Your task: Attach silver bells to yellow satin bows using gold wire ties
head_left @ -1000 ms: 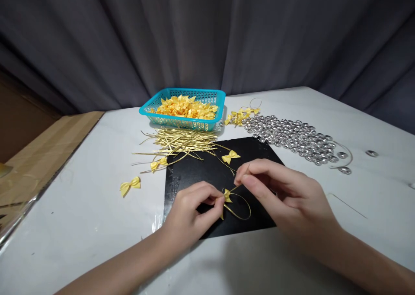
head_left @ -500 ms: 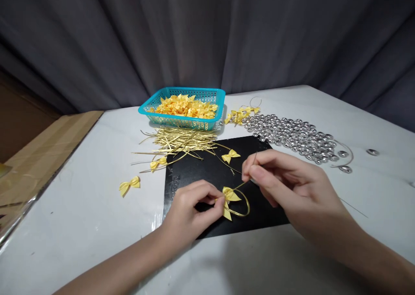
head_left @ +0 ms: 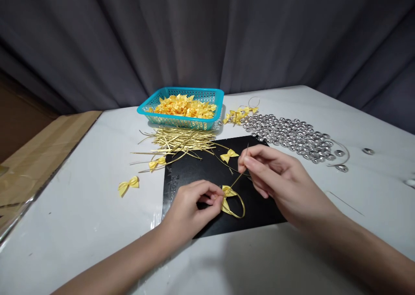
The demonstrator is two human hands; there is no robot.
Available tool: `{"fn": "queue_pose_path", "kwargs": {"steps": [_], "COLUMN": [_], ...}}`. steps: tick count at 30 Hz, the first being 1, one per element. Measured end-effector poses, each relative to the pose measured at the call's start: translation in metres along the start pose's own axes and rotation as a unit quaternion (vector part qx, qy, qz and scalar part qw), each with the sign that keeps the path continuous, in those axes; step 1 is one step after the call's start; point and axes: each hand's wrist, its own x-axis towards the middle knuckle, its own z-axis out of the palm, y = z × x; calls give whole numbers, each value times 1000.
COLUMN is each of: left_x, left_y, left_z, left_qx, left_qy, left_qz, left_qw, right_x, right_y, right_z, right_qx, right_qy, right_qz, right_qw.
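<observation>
My left hand (head_left: 197, 204) pinches a yellow ribbon bow (head_left: 228, 192) above the black mat (head_left: 194, 178). A gold cord (head_left: 243, 205) forms a loop on the bow's right side. Between the thumb and index finger of my right hand (head_left: 279, 174) is the cord's free end, which runs taut from the bow and pokes up past the fingertips. The bow's left part is hidden behind my left fingers. Just beyond my right hand, another yellow bow (head_left: 229, 155) with a cord lies on the mat.
A blue basket (head_left: 142, 110) of yellow bows stands at the back, with a pile of gold cords (head_left: 181, 139) before it. Silver beads (head_left: 288, 135) spread at the right. Loose bows (head_left: 129, 186) lie left. Several corded bows (head_left: 239, 114) sit beside the beads.
My right hand has shifted slightly left and up with the cord end, and the loop at the bow has become a little narrower. My left hand keeps its pinch.
</observation>
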Motion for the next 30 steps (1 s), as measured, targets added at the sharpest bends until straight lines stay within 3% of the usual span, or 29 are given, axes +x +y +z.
{"fn": "queue_pose_path", "kwargs": {"steps": [10, 16, 23, 30], "left_x": [2, 1, 2, 2], "left_y": [-2, 1, 4, 5], "left_z": [0, -2, -3, -4], "left_qx": [-29, 4, 18, 27], "left_qy": [-50, -80, -95, -91], "left_qz": [-7, 9, -8, -7], "left_qw": [998, 997, 995, 995], "right_x": [4, 5, 8, 17], "right_y": [6, 6, 7, 15], "right_z": [-4, -2, -4, -5], "right_qx": [-10, -10, -17, -51], "right_qy": [11, -34, 4, 8], "right_qz": [5, 26, 23, 68], "right_qw": [1000, 999, 1000, 996]}}
